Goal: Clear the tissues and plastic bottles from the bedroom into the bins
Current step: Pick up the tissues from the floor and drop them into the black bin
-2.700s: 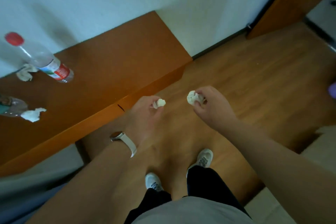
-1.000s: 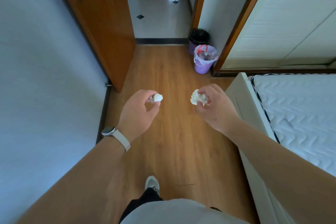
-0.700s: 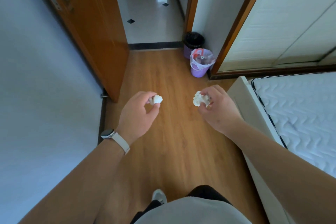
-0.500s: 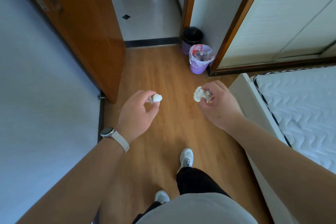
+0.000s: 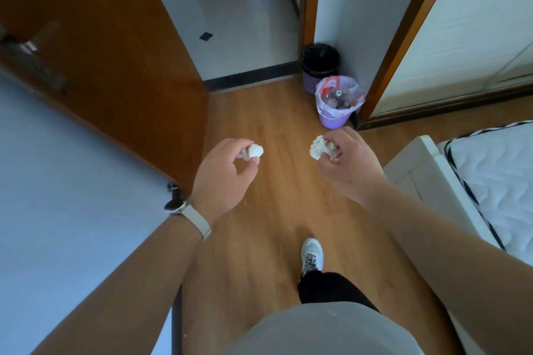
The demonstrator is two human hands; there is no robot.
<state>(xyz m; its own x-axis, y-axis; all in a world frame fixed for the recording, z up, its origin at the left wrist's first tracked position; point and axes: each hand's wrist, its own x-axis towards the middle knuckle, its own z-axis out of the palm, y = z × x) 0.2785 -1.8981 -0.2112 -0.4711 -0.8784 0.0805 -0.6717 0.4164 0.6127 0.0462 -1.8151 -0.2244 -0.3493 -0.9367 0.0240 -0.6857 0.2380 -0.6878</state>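
My left hand (image 5: 223,174) pinches a small crumpled white tissue (image 5: 255,150) between thumb and fingers. A bigger white tissue wad (image 5: 318,147) is gripped in my right hand (image 5: 347,164). Both hands are held out over the wooden floor. Ahead, by the door frame, stands a purple bin (image 5: 336,121) lined with a clear bag that holds plastic bottles. Just behind it is a second purple bin with a black liner (image 5: 320,62). Both bins are well beyond my hands.
An open brown door (image 5: 115,46) stands on the left, its edge close to my left hand. A white bed with a mattress (image 5: 490,181) fills the right side. The tiled hallway (image 5: 236,20) lies past the threshold. My right foot (image 5: 312,255) is forward on the floor.
I turned from the wooden desk with its bottles and tissues and walked toward the doorway. The bins have come nearer. Both hands have kept hold of their tissues.
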